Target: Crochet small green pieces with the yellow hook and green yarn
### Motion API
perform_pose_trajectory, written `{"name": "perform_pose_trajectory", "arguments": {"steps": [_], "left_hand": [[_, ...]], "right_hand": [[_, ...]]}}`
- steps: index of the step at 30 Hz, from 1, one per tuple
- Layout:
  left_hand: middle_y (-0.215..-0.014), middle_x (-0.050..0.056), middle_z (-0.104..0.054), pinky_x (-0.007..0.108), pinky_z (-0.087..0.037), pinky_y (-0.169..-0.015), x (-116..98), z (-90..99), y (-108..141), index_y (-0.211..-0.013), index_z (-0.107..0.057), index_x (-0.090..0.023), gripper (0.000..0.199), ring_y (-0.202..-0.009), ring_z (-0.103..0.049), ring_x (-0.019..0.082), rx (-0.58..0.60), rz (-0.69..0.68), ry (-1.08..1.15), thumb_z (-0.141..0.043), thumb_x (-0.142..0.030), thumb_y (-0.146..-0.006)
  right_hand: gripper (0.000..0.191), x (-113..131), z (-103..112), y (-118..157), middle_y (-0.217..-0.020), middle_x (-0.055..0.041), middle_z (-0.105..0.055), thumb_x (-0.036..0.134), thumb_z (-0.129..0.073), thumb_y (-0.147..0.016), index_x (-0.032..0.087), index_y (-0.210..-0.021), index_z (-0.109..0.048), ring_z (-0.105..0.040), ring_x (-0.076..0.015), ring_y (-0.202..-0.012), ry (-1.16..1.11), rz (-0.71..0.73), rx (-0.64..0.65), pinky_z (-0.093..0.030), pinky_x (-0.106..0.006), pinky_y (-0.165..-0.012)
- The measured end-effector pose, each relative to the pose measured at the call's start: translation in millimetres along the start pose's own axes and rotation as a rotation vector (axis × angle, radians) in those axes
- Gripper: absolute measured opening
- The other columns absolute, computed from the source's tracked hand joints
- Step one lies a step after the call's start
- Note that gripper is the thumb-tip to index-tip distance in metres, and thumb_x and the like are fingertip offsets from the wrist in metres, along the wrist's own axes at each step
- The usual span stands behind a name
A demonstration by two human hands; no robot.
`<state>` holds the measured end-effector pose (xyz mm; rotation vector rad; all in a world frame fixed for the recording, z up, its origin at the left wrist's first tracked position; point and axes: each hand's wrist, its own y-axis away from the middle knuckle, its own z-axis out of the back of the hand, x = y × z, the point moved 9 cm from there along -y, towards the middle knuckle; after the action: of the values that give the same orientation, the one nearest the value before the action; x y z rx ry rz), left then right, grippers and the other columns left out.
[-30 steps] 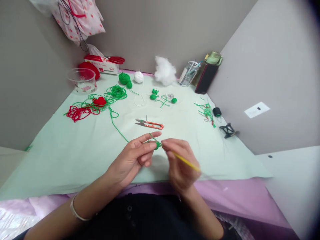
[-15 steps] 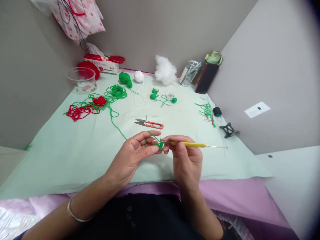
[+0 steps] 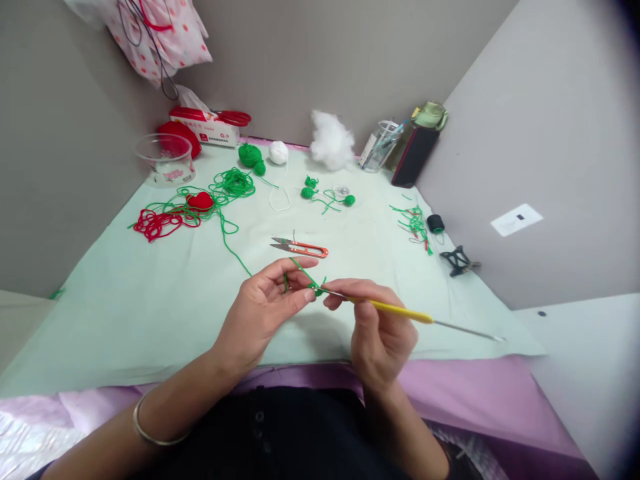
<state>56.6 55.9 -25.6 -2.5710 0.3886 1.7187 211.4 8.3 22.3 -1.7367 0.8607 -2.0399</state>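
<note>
Between thumb and fingers, my left hand [image 3: 267,300] pinches a small green crochet piece [image 3: 318,288]. Green yarn [image 3: 235,252] runs from the loose pile on the table to this hand and passes over its raised index finger. A yellow-handled crochet hook [image 3: 395,308] is gripped by my right hand [image 3: 383,327]. Its left tip meets the green piece, partly hidden by stitches and fingers, and its long metal end slants down to the right. Just beyond my hands lie thread snips [image 3: 305,249] with orange handles.
Tangled green yarn [image 3: 235,183] and red yarn [image 3: 155,225] lie at left near a clear tub [image 3: 173,175]. White stuffing [image 3: 331,143], a pen cup [image 3: 379,153] and a bottle [image 3: 417,153] stand at the back. Green scraps [image 3: 414,220] and a black thread spool [image 3: 435,224] lie at right.
My right hand has moved slightly right and down. The hook has tilted, its right end now lower and farther right. My left hand still pinches the green piece, with its index finger slightly higher.
</note>
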Motion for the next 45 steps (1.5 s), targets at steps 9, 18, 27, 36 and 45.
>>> {"name": "perform_pose_trajectory", "arguments": {"steps": [9,18,27,36,45], "left_hand": [[-0.079,-0.002,-0.066,0.027,-0.054,-0.079,-9,2.2,1,-0.103,-0.084,-0.023,0.03,-0.079,-0.064,0.015,-0.046,-0.015,-0.141,-0.092,-0.023,-0.074],[-0.079,-0.003,-0.067,0.025,-0.051,-0.076,5,-0.9,2,-0.119,-0.081,-0.025,0.036,-0.076,-0.064,0.013,0.034,0.025,-0.012,-0.086,-0.023,-0.083],[-0.077,-0.005,-0.057,0.014,-0.029,-0.041,11,-10.5,3,-0.12,-0.079,-0.016,0.043,-0.047,-0.028,-0.001,0.084,0.247,0.228,-0.09,-0.025,-0.079],[-0.092,-0.001,-0.065,0.013,-0.037,-0.041,10,-15.0,3,-0.12,-0.08,-0.023,0.034,-0.052,-0.041,0.002,0.151,0.099,0.062,-0.085,-0.028,-0.087],[-0.084,-0.004,-0.061,0.013,-0.031,-0.039,12,-19.2,2,-0.134,-0.074,-0.022,0.052,-0.045,-0.026,-0.001,0.186,0.256,0.183,-0.087,-0.023,-0.083]], "right_hand": [[0.026,18,-11,9,-0.104,-0.0092,-0.082,0.016,-0.056,-0.105,0.026,-0.124,-0.071,-0.08,-0.0237,-0.099,0.242,0.267,0.127,-0.069,-0.039,-0.077],[0.045,13,-17,19,-0.117,-0.0095,-0.079,0.011,-0.061,-0.101,0.033,-0.14,-0.068,-0.079,-0.0218,-0.099,0.368,0.347,0.105,-0.068,-0.035,-0.075],[0.031,7,-1,9,-0.104,-0.0069,-0.077,0.013,-0.06,-0.103,0.028,-0.124,-0.077,-0.073,-0.0203,-0.091,0.171,0.168,-0.01,-0.062,-0.036,-0.075],[0.021,-16,-8,-2,-0.103,-0.0045,-0.078,0.022,-0.061,-0.105,0.027,-0.111,-0.081,-0.071,-0.0156,-0.084,-0.222,-0.124,0.018,-0.059,-0.031,-0.073],[0.018,-27,-3,-3,-0.094,-0.0027,-0.074,0.029,-0.064,-0.105,0.028,-0.106,-0.082,-0.071,-0.0138,-0.074,-0.396,-0.23,-0.005,-0.059,-0.03,-0.067]]}}
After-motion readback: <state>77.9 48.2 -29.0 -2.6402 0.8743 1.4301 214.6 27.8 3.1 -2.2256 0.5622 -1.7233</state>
